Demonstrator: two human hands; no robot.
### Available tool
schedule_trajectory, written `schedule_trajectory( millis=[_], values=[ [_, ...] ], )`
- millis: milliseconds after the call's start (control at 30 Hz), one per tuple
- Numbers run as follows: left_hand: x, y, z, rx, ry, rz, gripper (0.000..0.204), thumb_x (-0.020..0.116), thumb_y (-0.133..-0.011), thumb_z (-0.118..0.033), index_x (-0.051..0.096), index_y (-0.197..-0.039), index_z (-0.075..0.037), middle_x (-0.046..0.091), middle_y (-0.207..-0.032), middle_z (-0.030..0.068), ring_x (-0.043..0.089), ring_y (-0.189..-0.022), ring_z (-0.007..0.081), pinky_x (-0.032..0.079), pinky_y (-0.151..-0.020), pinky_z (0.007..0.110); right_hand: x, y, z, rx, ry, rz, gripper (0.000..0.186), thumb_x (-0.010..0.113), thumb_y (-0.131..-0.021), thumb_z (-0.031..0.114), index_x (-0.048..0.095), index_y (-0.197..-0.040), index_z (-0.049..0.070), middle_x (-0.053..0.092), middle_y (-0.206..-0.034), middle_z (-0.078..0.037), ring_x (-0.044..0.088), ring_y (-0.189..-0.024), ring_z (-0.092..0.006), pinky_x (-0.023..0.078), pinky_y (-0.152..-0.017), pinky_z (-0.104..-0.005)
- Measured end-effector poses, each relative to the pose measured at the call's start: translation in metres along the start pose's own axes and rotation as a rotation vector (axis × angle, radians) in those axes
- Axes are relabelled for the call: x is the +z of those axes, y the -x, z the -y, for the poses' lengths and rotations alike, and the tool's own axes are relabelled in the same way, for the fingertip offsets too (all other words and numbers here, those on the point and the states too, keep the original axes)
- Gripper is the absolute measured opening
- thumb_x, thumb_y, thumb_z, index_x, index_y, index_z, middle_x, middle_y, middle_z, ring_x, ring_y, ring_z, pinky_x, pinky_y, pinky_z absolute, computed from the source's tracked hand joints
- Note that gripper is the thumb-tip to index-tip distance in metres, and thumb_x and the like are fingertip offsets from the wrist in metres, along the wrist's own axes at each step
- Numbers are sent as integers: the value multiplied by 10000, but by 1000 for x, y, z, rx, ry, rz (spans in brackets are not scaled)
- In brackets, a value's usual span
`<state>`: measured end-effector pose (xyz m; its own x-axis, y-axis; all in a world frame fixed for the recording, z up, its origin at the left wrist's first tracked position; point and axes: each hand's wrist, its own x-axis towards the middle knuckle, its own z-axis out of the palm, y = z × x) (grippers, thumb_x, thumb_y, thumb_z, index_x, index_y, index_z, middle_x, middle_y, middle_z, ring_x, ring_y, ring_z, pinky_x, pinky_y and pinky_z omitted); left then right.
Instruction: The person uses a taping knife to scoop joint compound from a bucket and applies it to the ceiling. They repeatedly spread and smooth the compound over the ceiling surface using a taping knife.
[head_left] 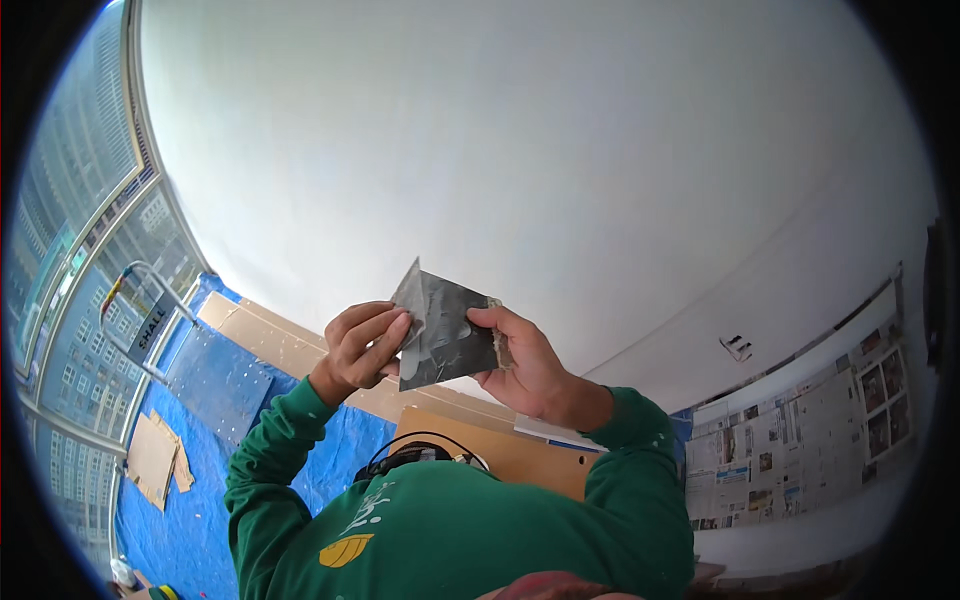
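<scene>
My right hand (pixel 535 370) grips the right edge of a flat, squarish dark grey filling blade (pixel 450 320), thumb on its face. Pale smears mark the blade, and a rough, crusted band runs along the edge by my thumb. At the blade's left side a thin, light grey sheet with a pointed top (pixel 411 292) lies against it. My left hand (pixel 358 345) is closed on this sheet, fingers bent over it. Whether the sheet is a separate piece or a folded part of the blade I cannot tell. Both hands are raised in front of the white wall.
A broad white wall (pixel 520 150) rises ahead. Blue sheeting (pixel 190 530) covers the floor, with cardboard pieces (pixel 152 460) on it. A blue step platform with a metal rail (pixel 215 385) stands left by the windows (pixel 75 330). Newspaper (pixel 770 460) covers a surface at right.
</scene>
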<state>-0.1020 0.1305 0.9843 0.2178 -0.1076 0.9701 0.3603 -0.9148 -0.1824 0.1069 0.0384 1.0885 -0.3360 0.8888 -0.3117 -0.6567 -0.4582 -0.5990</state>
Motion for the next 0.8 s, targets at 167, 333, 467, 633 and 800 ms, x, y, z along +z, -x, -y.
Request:
schedule_trajectory(
  millis=[167, 333, 467, 633, 800],
  values=[
    [-6, -4, 6, -125, -50, 328, 462, 733, -851, -263, 688, -1264, -58, 658, -1114, 48, 621, -970, 244, 550, -786, 368, -28, -7, 41, -109, 82, -10, 212, 528, -1004, 129, 602, -1153, -4, 716, -1047, -106, 715, -931, -207, 597, -848, -365],
    [-12, 69, -17, -343, 83, 554, 569, 787, -795, -180, 637, -1335, -78, 638, -1098, 59, 619, -977, 260, 551, -772, 378, 9, 7, 184, -595, 354, 5, 179, 627, -952, 94, 631, -1124, 42, 711, -1032, -67, 678, -919, -194, 537, -744, -329],
    [-25, 126, -48, -727, 83, 464, 476, 714, -843, -54, 650, -1315, -51, 633, -1031, 110, 612, -956, 304, 535, -793, 418, 56, 28, 327, -1088, 869, -63, 359, 665, -921, 48, 588, -1269, 11, 673, -1171, -79, 643, -1094, -219, 484, -989, -357],
    [-46, 172, -71, -1103, -27, 313, 334, 594, -935, -70, 668, -1254, -4, 627, -1043, 151, 589, -992, 338, 497, -850, 437, 126, 46, 465, -1466, 1943, -803, 247, 655, -936, 144, 674, -1122, -17, 701, -1012, -132, 661, -948, -222, 479, -855, -328],
    [-58, 228, -88, -1346, -123, 104, 311, 498, -1039, -153, 652, -1224, 43, 604, -1096, 175, 573, -1040, 336, 467, -909, 421, 155, 30, 506, -1661, 2437, -866, 249, 595, -971, 131, 648, -1154, -28, 679, -1055, -175, 656, -977, -266, 496, -877, -357]
  ],
)
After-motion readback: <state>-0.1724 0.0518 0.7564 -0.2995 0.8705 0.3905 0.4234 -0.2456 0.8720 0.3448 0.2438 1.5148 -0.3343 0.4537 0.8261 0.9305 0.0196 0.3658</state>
